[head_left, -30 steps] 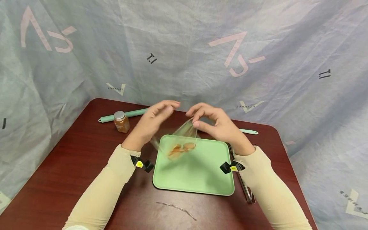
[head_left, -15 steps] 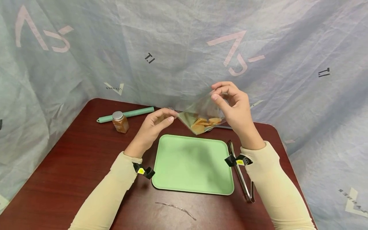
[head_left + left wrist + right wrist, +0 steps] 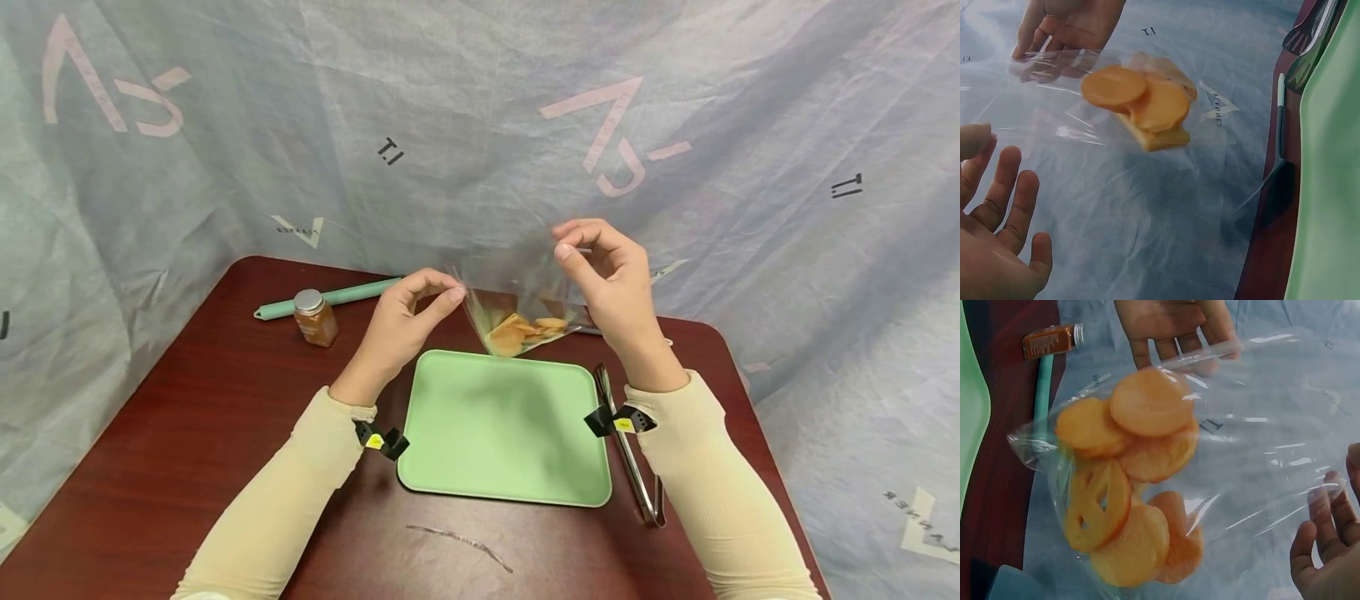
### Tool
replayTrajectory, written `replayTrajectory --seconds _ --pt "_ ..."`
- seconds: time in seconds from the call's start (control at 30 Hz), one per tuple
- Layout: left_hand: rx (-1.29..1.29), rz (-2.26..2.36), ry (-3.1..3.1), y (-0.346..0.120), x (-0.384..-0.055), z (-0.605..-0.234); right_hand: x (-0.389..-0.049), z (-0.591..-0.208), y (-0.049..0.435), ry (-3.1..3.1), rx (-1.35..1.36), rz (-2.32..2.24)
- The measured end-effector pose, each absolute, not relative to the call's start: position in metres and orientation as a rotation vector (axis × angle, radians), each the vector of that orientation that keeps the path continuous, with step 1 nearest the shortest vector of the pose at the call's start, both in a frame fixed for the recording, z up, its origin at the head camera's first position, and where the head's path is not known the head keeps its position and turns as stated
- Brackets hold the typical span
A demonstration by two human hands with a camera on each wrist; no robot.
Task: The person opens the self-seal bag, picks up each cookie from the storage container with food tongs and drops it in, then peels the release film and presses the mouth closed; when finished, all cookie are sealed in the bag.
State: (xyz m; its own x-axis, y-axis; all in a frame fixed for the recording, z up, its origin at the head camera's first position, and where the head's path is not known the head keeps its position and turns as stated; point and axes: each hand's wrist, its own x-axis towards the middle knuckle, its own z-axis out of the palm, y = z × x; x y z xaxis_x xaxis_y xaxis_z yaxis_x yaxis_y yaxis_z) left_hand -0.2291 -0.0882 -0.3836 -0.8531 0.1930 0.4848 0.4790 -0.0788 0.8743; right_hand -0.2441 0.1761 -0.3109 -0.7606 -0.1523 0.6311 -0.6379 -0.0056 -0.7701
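Between both hands hangs a clear plastic bag (image 3: 536, 279), above the far edge of a light green tray (image 3: 506, 433). Several round orange slices (image 3: 513, 335) are gathered at its bottom; in the right wrist view one slice (image 3: 1099, 503) has cut-out holes. My left hand (image 3: 397, 329) pinches the bag's left edge between thumb and forefinger, its other fingers spread in the left wrist view. Higher up, my right hand (image 3: 615, 279) pinches the opposite side with thumb and fingertips.
A jar (image 3: 316, 318) with a silver lid stands back left before a teal bar (image 3: 360, 292). Metal tongs (image 3: 633, 475) lie along the tray's right side, a twisted strip (image 3: 461, 542) in front. Dark utensils (image 3: 1282, 156) lie behind the tray.
My left hand, apart from the bag a second ago, now grips its edge. The bag has risen from over the tray and moved away, then shifted slightly left.
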Motion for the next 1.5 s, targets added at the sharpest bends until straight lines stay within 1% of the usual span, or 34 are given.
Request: replayTrajectory --seconds 0.2,0.43,0.67,0.87,1.27,1.5 --pt "-0.717 -2.121 -1.843 -0.093 -0.232 -0.376 -0.244 -0.318 0.180 -1.853 0.742 1.869" --pt "-0.709 -1.962 -1.824 -0.093 -0.237 -0.357 -0.243 -0.325 0.179 -1.769 0.653 1.990" --pt "-0.657 -1.913 -1.736 -0.088 -0.238 -0.344 -0.243 -0.329 0.175 -1.673 0.605 2.068" --pt "-0.614 -1.935 -1.725 -0.087 -0.238 -0.344 -0.245 -0.332 0.174 -1.617 0.572 2.180" --pt "-0.588 -1.943 -1.744 -0.086 -0.238 -0.348 -0.245 -0.338 0.177 -1.591 0.586 2.174" --pt "-0.675 -1.853 -1.688 -0.085 -0.238 -0.349 -0.244 -0.336 0.175 -1.533 0.620 2.150"
